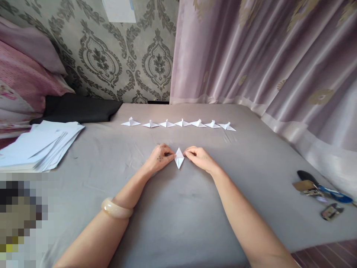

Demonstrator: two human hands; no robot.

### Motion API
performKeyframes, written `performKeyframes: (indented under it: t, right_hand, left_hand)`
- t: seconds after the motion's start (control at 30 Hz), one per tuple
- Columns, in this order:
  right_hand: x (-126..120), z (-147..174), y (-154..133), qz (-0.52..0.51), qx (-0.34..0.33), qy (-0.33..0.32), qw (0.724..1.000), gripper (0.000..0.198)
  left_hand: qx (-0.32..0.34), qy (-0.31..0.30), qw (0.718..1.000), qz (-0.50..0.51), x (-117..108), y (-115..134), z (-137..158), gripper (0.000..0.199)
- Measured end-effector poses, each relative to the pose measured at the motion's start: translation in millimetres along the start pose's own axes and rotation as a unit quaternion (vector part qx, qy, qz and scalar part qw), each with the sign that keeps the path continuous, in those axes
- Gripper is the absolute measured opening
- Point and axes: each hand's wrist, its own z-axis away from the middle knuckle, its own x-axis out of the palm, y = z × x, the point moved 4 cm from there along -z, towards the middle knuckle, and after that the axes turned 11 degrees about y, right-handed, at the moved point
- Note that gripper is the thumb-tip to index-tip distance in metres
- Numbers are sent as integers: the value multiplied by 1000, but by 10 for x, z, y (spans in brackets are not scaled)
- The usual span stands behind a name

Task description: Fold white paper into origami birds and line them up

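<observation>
A small white folded paper diamond (179, 158) lies between my hands, its long points facing toward and away from me and a slit showing in its near half. My left hand (161, 157) pinches the diamond's left corner between thumb and fingers. At the right corner, my right hand (198, 158) has its thumb and fingertips pressed together on the paper's edge. Beyond them stands a row of several white origami cranes (182, 123), wings spread and nearly touching one another. A pale bangle (117, 208) circles my left forearm.
A grey sheet (178, 223) covers the surface. A stack of white paper (41, 145) sits at the left, near a folded black cloth (80, 108). Keys and small items (312, 190) lie at the right. A patterned wall and a mauve curtain (223, 52) border the back.
</observation>
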Motion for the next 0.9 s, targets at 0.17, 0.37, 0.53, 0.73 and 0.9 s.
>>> performKeyframes:
  t: [0.17, 0.37, 0.53, 0.73, 0.9]
  right_hand:
    - [-19, -19, 27, -35, 43, -4, 998, 26]
    - [76, -38, 47, 23, -5, 23, 999, 22]
    - [86, -30, 34, 70, -21, 50, 996, 22]
    - [91, -32, 29, 76, -18, 50, 996, 24]
    - [88, -30, 14, 76, -3, 48, 996, 24]
  left_hand:
    - [-3, -9, 1000, 2, -6, 0, -14, 18]
    - [-5, -14, 1000, 1, 7, 15, -29, 18]
    - [-20, -12, 1000, -7, -33, 57, -41, 36]
    - [-28, -19, 999, -3, -57, 80, -35, 38]
    - [-4, -16, 1000, 4, -32, 73, -31, 30]
